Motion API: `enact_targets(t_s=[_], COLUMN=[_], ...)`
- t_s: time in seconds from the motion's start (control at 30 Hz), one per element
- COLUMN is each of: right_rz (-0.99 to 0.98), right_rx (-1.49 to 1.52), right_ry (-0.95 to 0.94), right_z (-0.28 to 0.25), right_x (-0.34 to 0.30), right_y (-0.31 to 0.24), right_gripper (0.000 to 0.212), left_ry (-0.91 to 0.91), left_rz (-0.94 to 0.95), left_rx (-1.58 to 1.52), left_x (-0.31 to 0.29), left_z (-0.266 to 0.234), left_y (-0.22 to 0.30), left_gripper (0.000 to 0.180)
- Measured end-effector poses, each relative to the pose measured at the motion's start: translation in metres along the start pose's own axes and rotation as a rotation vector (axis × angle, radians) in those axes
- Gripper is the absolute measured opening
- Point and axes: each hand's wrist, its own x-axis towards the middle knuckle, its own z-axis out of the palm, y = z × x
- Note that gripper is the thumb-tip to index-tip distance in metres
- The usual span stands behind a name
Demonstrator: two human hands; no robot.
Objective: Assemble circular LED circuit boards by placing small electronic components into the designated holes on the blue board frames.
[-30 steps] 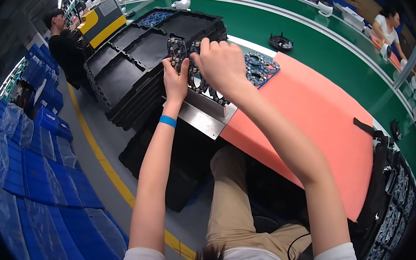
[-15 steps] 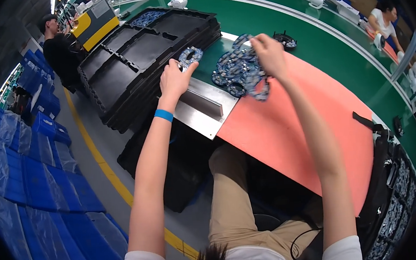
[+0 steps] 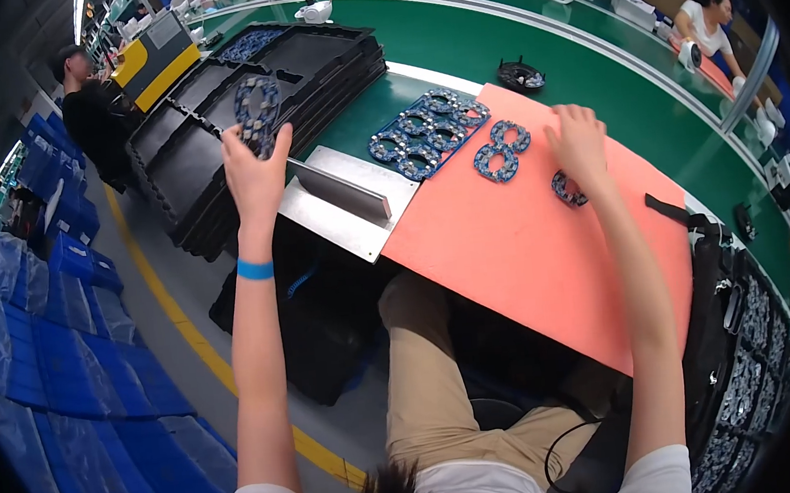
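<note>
My left hand (image 3: pixel 257 169) is raised by the near edge of a black tray (image 3: pixel 190 156), its thumb and fingers closed on a blue ring-shaped circuit board (image 3: pixel 258 104) held upright. My right hand (image 3: pixel 579 144) is over the orange mat (image 3: pixel 528 263), curled on another circuit board (image 3: pixel 567 192). One ring of that board shows beside the wrist; the hand covers the rest, and the fingertips are partly hidden. To its left lies a figure-eight circuit board (image 3: pixel 501 153) on the mat. A larger panel of several joined rings (image 3: pixel 427 134) rests across the mat's left edge.
A metal plate with an upright fin (image 3: pixel 343 195) sits between trays and mat. Stacked black trays stand at left; a round black part (image 3: pixel 521 74) lies on the green belt (image 3: pixel 452 40). Blue bins (image 3: pixel 77 368) line the left floor. Two people work farther off.
My left hand has moved left with its circuit board, from beside the metal plate to the tray. My right hand has moved right and lower, away from the ring panel, across the mat.
</note>
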Motion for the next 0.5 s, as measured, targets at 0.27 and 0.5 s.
enact_targets(t_s=[0.27, 0.5], right_rz=[-0.552, -0.523], right_rx=[0.82, 0.781], right_ry=[-0.144, -0.187], right_z=[-0.036, -0.044], right_x=[0.005, -0.011], right_y=[-0.198, -0.185], right_gripper=[0.035, 0.014], left_ry=[-0.07, -0.137], left_rz=[-0.202, -0.185], left_rx=[-0.034, 0.036], left_x=[-0.063, -0.102], left_z=[-0.047, -0.067], left_y=[0.012, 0.027], left_gripper=[0.053, 0.049])
